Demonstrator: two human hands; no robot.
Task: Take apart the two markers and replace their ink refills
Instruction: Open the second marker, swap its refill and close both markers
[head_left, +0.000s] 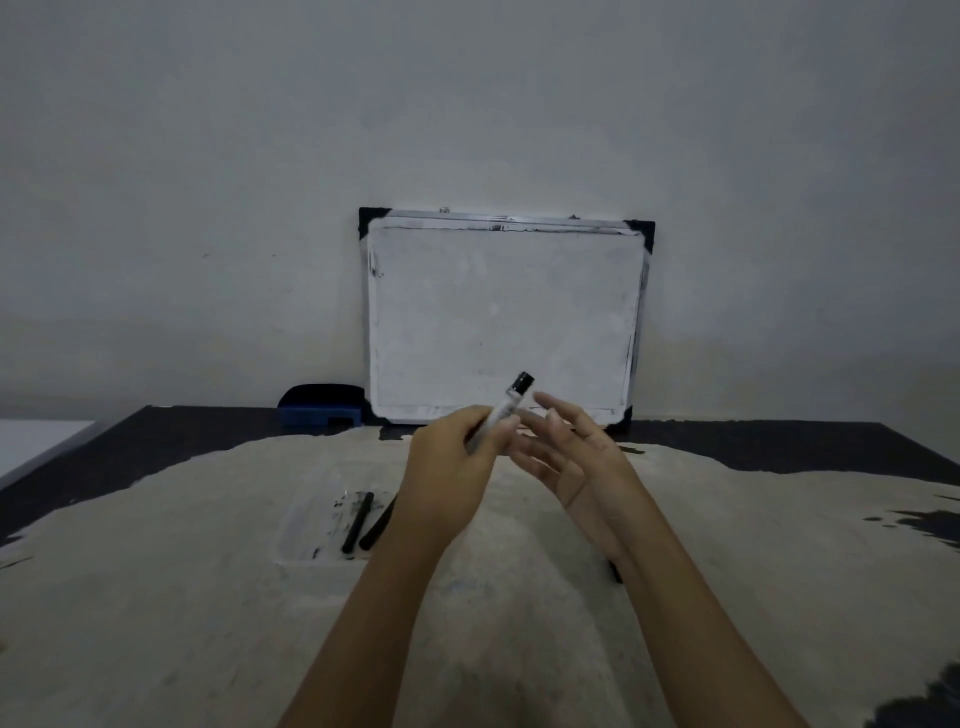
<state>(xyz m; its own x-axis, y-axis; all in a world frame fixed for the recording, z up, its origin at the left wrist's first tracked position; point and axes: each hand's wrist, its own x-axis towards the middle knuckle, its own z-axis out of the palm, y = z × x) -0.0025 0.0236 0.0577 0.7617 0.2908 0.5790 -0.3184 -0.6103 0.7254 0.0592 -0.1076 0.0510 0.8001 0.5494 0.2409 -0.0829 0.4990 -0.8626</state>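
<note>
Presently the left hand (452, 462) pinches a white-barrelled, black-ended marker (506, 408) above the cloth-covered bench's far middle; the right hand (563, 449) hovers spread beside it. Disassembly appears underway; next likely demands gripping and pulling the end.

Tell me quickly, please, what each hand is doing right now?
Left hand: closed on the white black-capped marker.
Right hand: open, fingers spread, holding nothing.

A whiteboard (504, 317) leans against the wall, a blue eraser (319, 408) just left.
</note>
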